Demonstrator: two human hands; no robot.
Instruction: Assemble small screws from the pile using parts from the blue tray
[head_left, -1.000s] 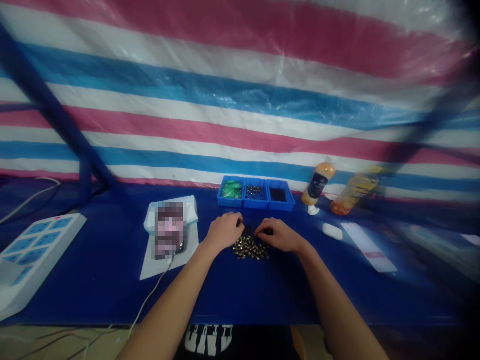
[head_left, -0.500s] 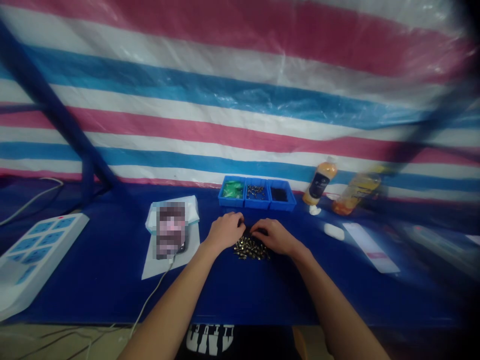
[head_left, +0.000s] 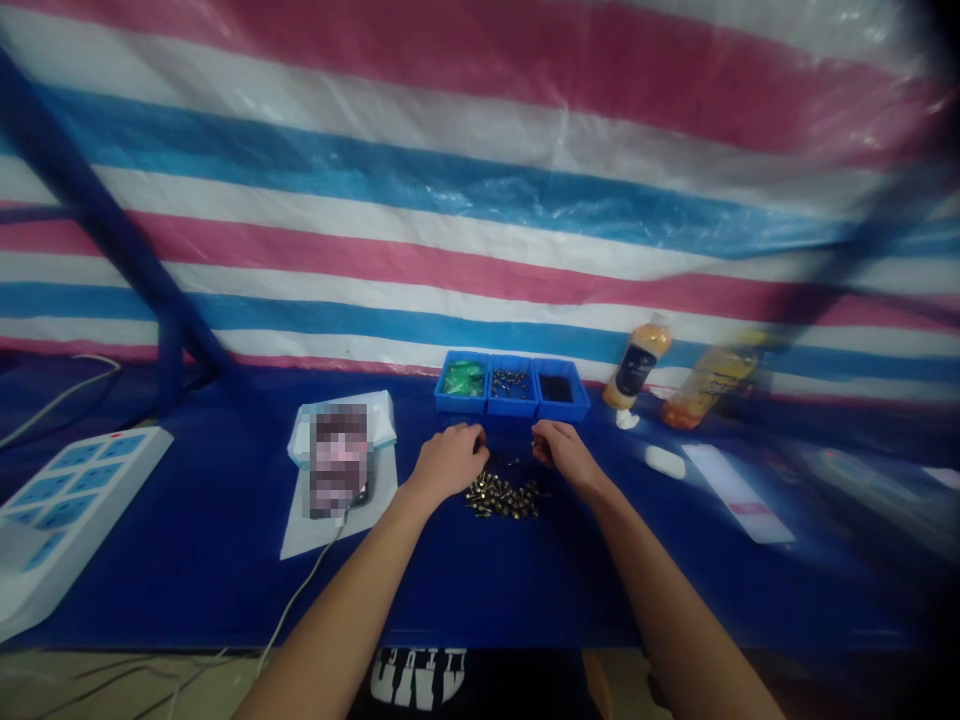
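Note:
A pile of small brass-coloured screws (head_left: 504, 497) lies on the blue table before me, a few loose ones at its far edge. At the pile's upper left is my left hand (head_left: 452, 460), its fingers curled closed; a dark bit shows at the fingertips, too small to name. My right hand (head_left: 568, 452) is held beyond the pile's right side, thumb and fingers pinched together. What it may hold is too small to make out. Behind the hands stand three joined blue bins: the left bin (head_left: 462, 406) has green packets, the middle bin (head_left: 512, 407) small metal screws, the right bin (head_left: 561, 410) dark small parts.
To the left are a cabled phone (head_left: 339, 460) on white paper and a white power strip (head_left: 82, 520). On the right stand two drink bottles, one amber bottle (head_left: 637, 365) and one yellowish bottle (head_left: 709, 388), near a white case (head_left: 665, 461) and a pale phone (head_left: 737, 493).
My right hand has drawn away from my left, to the right and slightly back, and its fingers have closed. My left hand has stayed almost in place.

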